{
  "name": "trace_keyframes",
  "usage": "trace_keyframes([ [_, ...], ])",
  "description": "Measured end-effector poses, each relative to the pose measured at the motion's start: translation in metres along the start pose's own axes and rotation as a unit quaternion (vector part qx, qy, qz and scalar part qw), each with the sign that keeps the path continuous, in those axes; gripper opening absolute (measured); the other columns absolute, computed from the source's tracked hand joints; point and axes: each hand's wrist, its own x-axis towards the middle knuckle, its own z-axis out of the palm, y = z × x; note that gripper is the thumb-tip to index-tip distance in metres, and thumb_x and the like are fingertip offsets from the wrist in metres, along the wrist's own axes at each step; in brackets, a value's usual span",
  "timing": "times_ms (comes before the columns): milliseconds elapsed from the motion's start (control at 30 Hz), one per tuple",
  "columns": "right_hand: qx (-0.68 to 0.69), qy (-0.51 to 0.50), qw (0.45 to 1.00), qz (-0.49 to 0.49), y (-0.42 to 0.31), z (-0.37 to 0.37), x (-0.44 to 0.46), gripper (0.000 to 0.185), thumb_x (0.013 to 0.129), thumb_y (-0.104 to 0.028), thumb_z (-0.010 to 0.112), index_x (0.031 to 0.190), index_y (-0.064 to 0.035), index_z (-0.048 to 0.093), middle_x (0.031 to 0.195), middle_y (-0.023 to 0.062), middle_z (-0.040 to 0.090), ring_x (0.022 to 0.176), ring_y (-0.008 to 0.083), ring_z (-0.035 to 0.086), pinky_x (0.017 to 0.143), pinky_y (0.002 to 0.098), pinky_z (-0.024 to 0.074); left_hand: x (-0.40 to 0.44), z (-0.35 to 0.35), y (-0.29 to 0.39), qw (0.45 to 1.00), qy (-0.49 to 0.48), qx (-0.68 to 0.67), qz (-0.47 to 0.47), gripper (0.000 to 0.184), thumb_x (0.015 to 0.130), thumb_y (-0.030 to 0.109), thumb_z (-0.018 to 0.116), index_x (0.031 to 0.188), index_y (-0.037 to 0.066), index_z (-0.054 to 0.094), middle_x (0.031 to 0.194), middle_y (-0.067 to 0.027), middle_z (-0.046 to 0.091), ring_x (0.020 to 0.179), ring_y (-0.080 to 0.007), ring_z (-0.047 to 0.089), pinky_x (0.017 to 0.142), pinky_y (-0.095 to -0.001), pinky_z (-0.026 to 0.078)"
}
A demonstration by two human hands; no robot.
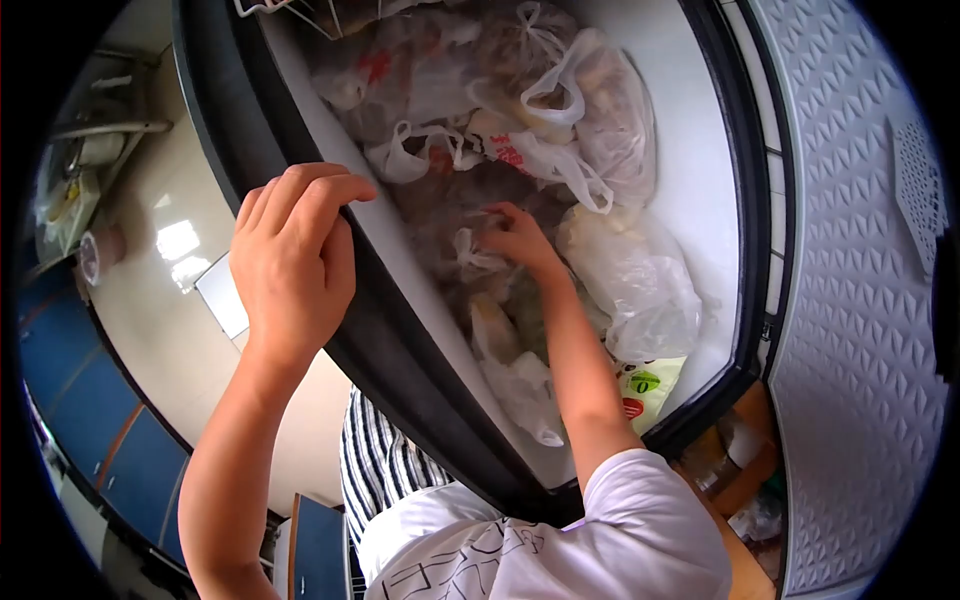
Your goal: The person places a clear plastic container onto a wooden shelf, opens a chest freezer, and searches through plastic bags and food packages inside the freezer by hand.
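My left hand [295, 240] is wrapped over the black rim [375, 310] of an open chest freezer, fingers bent across its edge. Down inside the freezer is my right hand [518, 240], its thumb and forefinger apart. A knotted clear plastic bag [478, 258] lies right at its thumb; whether they touch I cannot tell. Just above sits a white bag with red print [530, 155]. To the right of my right wrist rests a large clear bag with pale contents [635, 280]. A crumpled white bag [525, 390] lies below, beside my forearm.
The freezer's textured lid [860, 300] stands at the right. A white wire basket [320, 15] hangs at the top end. More tied bags [610, 120] fill the far part. A green and white packet [650, 385] lies near the close end. Blue cabinets [95, 400] line the left.
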Motion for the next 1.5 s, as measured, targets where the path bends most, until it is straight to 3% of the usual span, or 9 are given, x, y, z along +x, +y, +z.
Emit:
trace_keyframes([
  [433, -0.299, -0.206, 0.932, 0.008, 0.079, 0.031, 0.104, 0.065, 0.064, -0.029, 0.071, 0.124, -0.0106, 0.056, 0.121, 0.0155, 0.059, 0.111, 0.0304, 0.057, 0.092, 0.0391, 0.0473, 0.005, 0.006, -0.007, 0.998, 0.022, -0.005, 0.051, 0.027, 0.064, -0.009, 0.052, 0.083, 0.006, 0.063, 0.085, -0.0067, 0.062, 0.077, -0.0219, 0.059, 0.07, -0.0312, 0.043],
  [667, -0.387, -0.165, 0.907, 0.007, 0.084, 0.053, 0.102, 0.059, 0.064, -0.035, 0.072, 0.116, -0.0063, 0.062, 0.109, 0.0146, 0.065, 0.099, 0.0283, 0.062, 0.085, 0.038, 0.0492, 0.001, -0.001, -0.007, 0.998, -0.052, -0.002, 0.03, 0.027, 0.076, -0.014, 0.047, 0.091, 0.003, 0.063, 0.094, -0.0114, 0.062, 0.089, -0.0228, 0.06, 0.078, -0.0316, 0.049],
  [867, -0.452, -0.307, 0.836, 0.049, 0.091, 0.08, 0.118, 0.06, 0.065, -0.044, 0.069, 0.114, -0.0093, 0.063, 0.118, 0.015, 0.063, 0.106, 0.0312, 0.061, 0.089, 0.0394, 0.0486, 0.003, 0.006, -0.01, 0.998, 0.013, -0.012, 0.06, 0.027, 0.063, -0.009, 0.053, 0.083, 0.006, 0.064, 0.084, -0.008, 0.062, 0.073, -0.0211, 0.058, 0.067, -0.0305, 0.042],
  [933, -0.575, -0.131, 0.803, 0.086, 0.087, 0.089, 0.116, 0.054, 0.069, -0.045, 0.068, 0.11, -0.0113, 0.065, 0.118, 0.0142, 0.063, 0.106, 0.0318, 0.061, 0.088, 0.0428, 0.0485, 0.002, 0.005, -0.009, 0.999, 0.005, -0.006, 0.047, 0.027, 0.063, -0.008, 0.053, 0.083, 0.006, 0.065, 0.084, -0.0086, 0.063, 0.073, -0.0209, 0.058, 0.067, -0.0307, 0.042],
  [1067, -0.628, -0.107, 0.765, -0.09, 0.144, 0.07, 0.153, 0.046, 0.074, -0.042, 0.065, 0.107, -0.0113, 0.065, 0.115, 0.0121, 0.063, 0.104, 0.0316, 0.061, 0.087, 0.0467, 0.0476, 0.002, 0.004, -0.009, 0.999, -0.009, -0.003, 0.043, 0.025, 0.064, -0.007, 0.054, 0.082, 0.006, 0.066, 0.084, -0.0091, 0.063, 0.071, -0.0197, 0.057, 0.065, -0.0301, 0.042],
  [1133, -0.61, 0.145, 0.754, -0.197, 0.193, 0.068, 0.199, 0.041, 0.078, -0.04, 0.062, 0.106, -0.0098, 0.063, 0.114, 0.0128, 0.062, 0.103, 0.034, 0.06, 0.087, 0.0476, 0.0467, 0.001, -0.004, -0.006, 0.998, -0.06, 0.002, 0.035, 0.025, 0.07, -0.01, 0.049, 0.087, 0.003, 0.063, 0.088, -0.0124, 0.061, 0.077, -0.0209, 0.058, 0.068, -0.0309, 0.045],
  [1167, -0.607, 0.141, 0.755, -0.203, 0.174, 0.069, 0.204, 0.041, 0.078, -0.04, 0.062, 0.106, -0.0098, 0.063, 0.114, 0.0128, 0.062, 0.103, 0.034, 0.06, 0.087, 0.0476, 0.0467, 0.001, -0.008, -0.005, 0.994, -0.107, 0.003, 0.03, 0.026, 0.077, -0.014, 0.044, 0.092, 0.0, 0.06, 0.093, -0.0157, 0.06, 0.082, -0.0221, 0.059, 0.072, -0.0317, 0.048],
  [1233, -0.273, 0.135, 0.95, -0.065, 0.137, 0.069, 0.215, 0.044, 0.079, -0.04, 0.062, 0.111, -0.0085, 0.06, 0.113, 0.0161, 0.06, 0.104, 0.036, 0.058, 0.089, 0.0483, 0.0451, 0.004, -0.008, -0.003, 0.993, -0.111, 0.014, 0.026, 0.025, 0.078, -0.013, 0.044, 0.091, 0.0, 0.06, 0.091, -0.0161, 0.059, 0.08, -0.022, 0.058, 0.07, -0.0316, 0.047],
  [1500, -0.364, 0.129, 0.922, 0.007, 0.201, 0.073, 0.271, 0.045, 0.079, -0.04, 0.062, 0.11, -0.0077, 0.06, 0.111, 0.0172, 0.061, 0.103, 0.0366, 0.058, 0.088, 0.048, 0.0456, 0.008, -0.012, 0.001, 0.987, -0.158, 0.003, -0.005, 0.024, 0.078, -0.01, 0.048, 0.094, 0.005, 0.059, 0.09, -0.0134, 0.058, 0.077, -0.022, 0.055, 0.069, -0.0342, 0.042],
])
